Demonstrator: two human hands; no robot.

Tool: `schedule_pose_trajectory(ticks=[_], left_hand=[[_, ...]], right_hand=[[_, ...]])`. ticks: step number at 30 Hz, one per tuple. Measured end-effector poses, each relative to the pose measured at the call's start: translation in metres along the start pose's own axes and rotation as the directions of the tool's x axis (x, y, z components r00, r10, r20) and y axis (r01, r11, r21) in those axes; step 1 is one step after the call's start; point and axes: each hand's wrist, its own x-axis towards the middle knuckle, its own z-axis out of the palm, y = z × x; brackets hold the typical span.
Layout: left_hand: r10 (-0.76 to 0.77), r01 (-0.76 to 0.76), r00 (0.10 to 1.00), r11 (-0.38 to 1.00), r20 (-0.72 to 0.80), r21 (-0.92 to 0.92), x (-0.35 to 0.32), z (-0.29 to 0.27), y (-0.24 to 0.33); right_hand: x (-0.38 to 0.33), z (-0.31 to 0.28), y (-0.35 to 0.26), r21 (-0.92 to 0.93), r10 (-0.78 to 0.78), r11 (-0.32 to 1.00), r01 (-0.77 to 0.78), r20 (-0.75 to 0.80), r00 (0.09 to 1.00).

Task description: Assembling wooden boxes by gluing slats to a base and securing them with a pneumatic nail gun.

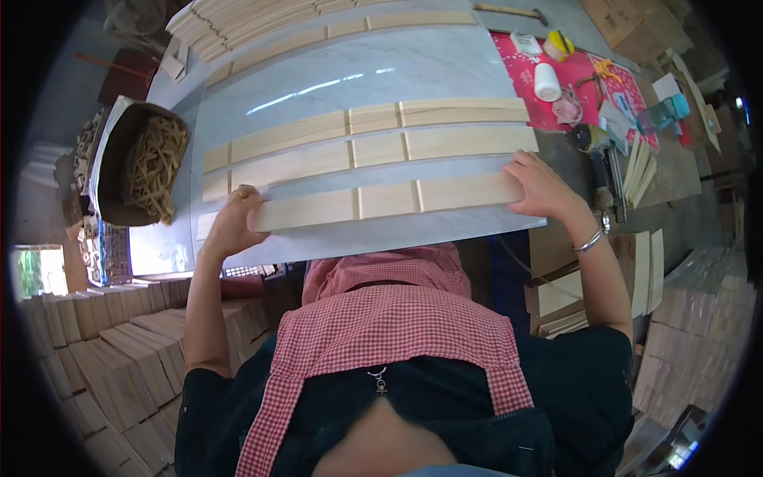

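A pale wooden slat with grooves cut across it lies along the near edge of the table. My left hand grips it near its left end, thumb on the near side and fingers over the far edge. Around its right end my right hand is closed in the same way. Just beyond it rest two more grooved slats, a middle slat and a farther slat, roughly parallel to it.
Stacked slats and a single slat lie at the table's far side. A box of wood strips stands left. On the right are a red sheet, a white bottle, yellow tape, a power tool and a hammer.
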Motion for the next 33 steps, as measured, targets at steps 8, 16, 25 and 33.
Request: schedule_pose_trajectory(ticks=[8,16,25,33], left_hand=[[0.035,-0.012,0.968,0.996,-0.249,0.094,0.012,0.025,-0.019],[-0.038,0.003,0.977,0.986,-0.212,-0.165,-0.035,0.048,-0.005],[-0.060,0.025,0.955,0.992,-0.290,-0.121,-0.038,0.062,-0.009],[0.044,-0.115,0.910,0.982,-0.411,-0.149,-0.082,0.089,-0.008]], right_hand=[[0.008,0.014,0.006,0.089,-0.012,0.995,0.038,-0.273,0.962],[-0.042,0.032,-0.005,0.239,0.034,0.971,0.026,-0.244,0.969],[-0.050,0.044,-0.004,0.296,0.157,0.954,-0.040,-0.384,0.910],[-0.092,0.061,-0.017,0.180,0.068,0.984,0.016,-0.453,0.889]])
